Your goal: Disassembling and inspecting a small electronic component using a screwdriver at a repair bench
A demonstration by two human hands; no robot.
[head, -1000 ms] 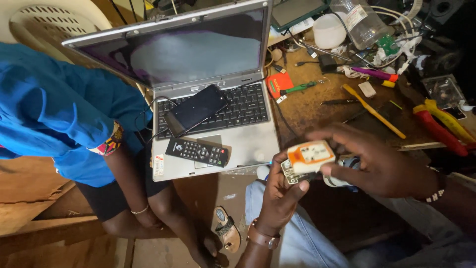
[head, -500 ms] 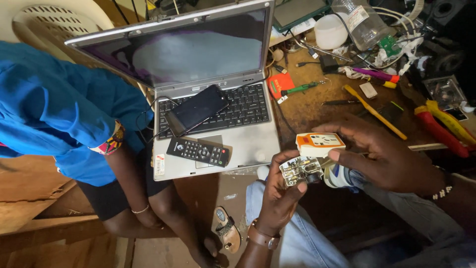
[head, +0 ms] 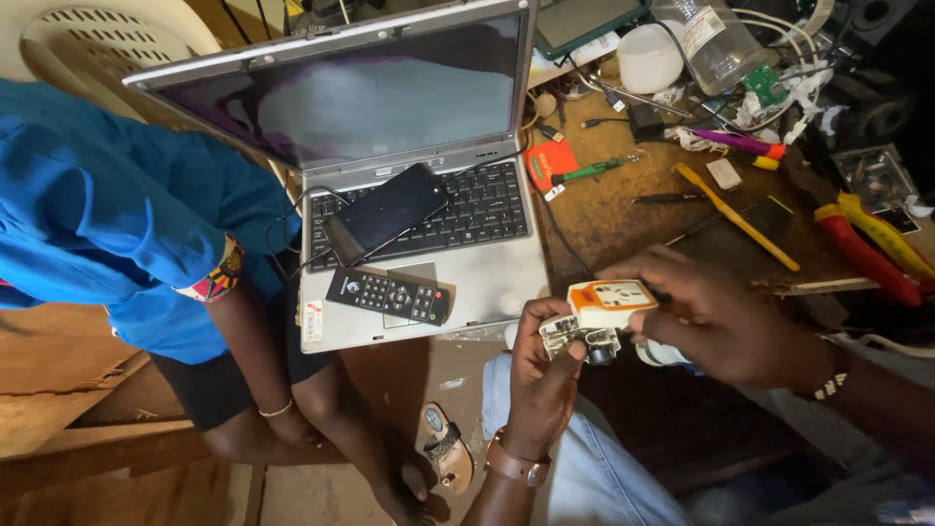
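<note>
The left hand [head: 545,365] is closed around a small grey circuit part [head: 573,336], holding it from below. The right hand [head: 716,317] pinches a white and orange cover [head: 612,300] that sits right on top of the part, lying sideways from left to right. Both hands touch it, just off the table's front edge. The laptop [head: 419,244], with a phone [head: 385,209] and remote [head: 390,294] on it, sits near on the left. Nothing is in the way.
</note>
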